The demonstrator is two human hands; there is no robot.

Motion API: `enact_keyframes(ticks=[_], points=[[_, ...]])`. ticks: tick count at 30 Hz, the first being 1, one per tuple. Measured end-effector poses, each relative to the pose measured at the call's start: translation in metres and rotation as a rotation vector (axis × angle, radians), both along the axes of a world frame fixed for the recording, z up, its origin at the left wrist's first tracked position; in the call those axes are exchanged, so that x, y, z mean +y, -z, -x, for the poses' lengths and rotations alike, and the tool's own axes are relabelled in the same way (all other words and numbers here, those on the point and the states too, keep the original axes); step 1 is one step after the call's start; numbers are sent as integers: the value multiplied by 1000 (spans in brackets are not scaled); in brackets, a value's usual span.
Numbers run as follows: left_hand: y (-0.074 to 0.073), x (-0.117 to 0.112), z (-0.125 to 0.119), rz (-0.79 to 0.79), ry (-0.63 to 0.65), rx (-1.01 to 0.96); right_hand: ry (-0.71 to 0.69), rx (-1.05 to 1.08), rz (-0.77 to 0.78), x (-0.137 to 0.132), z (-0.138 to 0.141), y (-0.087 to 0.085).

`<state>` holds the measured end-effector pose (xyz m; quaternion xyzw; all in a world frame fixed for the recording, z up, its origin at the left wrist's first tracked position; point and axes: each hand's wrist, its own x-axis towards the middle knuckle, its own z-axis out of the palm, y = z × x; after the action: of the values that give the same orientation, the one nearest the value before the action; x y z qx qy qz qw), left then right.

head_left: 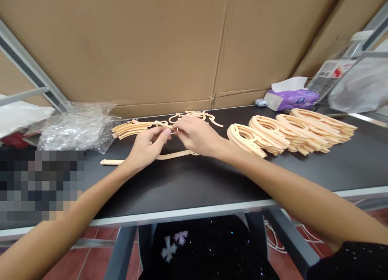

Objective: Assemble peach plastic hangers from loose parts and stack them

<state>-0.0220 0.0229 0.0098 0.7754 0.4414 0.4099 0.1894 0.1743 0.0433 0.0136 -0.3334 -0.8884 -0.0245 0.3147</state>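
My left hand (148, 145) and my right hand (197, 135) meet over the middle of the black table (188, 183). Both pinch a small pale peach plastic piece (170, 130) between their fingertips. Below them lies a long curved peach hanger part (142, 158), partly hidden by my hands. Behind my left hand sits a small stack of curved peach strips (129, 128). A few loose hook-shaped peach parts (197, 116) lie just beyond my fingers.
Overlapping rows of peach ring-shaped hanger parts (291, 132) fill the table's right side. A crumpled clear plastic bag (75, 128) lies at the left, a purple tissue pack (291, 98) at the back right. Cardboard (169, 45) walls the back. The table's metal front edge (182, 215) is close to me.
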Motion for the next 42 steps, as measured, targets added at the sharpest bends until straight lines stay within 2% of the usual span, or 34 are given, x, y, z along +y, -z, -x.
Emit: enact_keyframes(ticks=[4,8,11,15,19,23,28,32,37,42], points=[[2,6,0,89,10,-204,21,-30,-45,-9,12,3],[2,15,5,105,20,-358,33,26,-60,-17,17,5],[-3,24,17,65,-61,-442,52,14,5,-23,20,8],[-10,34,31,-17,-185,-499,9,-167,108,-30,24,16],[-14,37,38,-56,-218,-479,-22,-266,71,-31,29,20],[-16,37,41,-106,-253,-475,30,-313,-26,-28,29,18],[-23,38,44,-253,-312,-491,126,-333,-133,-24,24,8],[-27,39,51,-372,-400,-419,243,-310,-266,-23,19,-7],[-21,40,52,-237,-387,-245,348,-184,-284,-17,5,-19],[-11,39,44,-77,-244,-160,348,-93,-231,-4,-7,-16]])
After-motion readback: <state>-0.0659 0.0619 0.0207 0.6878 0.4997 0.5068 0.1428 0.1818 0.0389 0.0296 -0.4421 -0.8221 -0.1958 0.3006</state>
